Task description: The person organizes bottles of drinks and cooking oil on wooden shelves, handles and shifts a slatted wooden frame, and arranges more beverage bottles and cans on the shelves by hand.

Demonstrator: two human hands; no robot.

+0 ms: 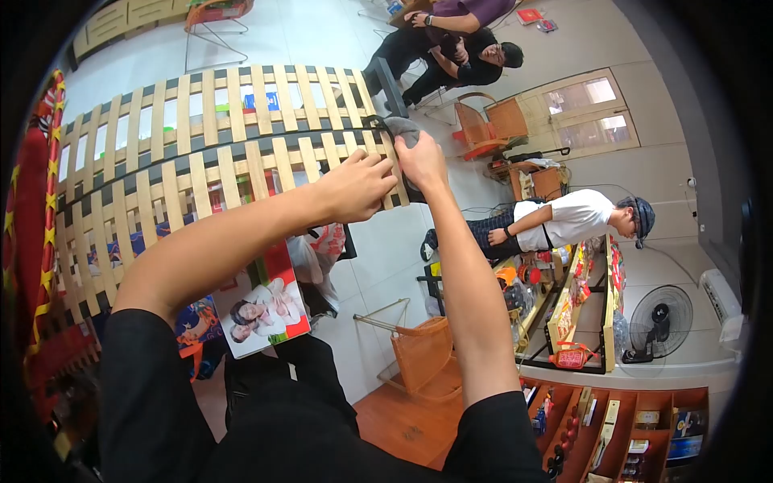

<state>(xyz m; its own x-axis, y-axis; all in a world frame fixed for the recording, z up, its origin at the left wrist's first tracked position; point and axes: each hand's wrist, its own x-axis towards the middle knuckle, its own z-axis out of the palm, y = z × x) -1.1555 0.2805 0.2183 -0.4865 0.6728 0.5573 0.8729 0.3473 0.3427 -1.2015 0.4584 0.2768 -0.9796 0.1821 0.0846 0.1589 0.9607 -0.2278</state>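
A rack of pale wooden slats on a dark frame [187, 176] stretches across the upper left. At its right end, my left hand [358, 187] has its fingers curled down against the slats; whatever lies under them is hidden. Just beside it, my right hand [421, 163] is closed on a grey cloth-like item [402, 127] at the rack's corner, next to a black strap. My hands are close together but apart. A printed box with a picture of people [262, 312] shows below the slats, near my left forearm.
Two people in dark clothes [475, 60] are at the top. Another person in a white shirt [573, 219] stands right, by shelves of goods [564, 322]. An orange chair [425, 358], another chair [493, 125], a fan [660, 320] and a red-brown shelf unit [656, 394] are around.
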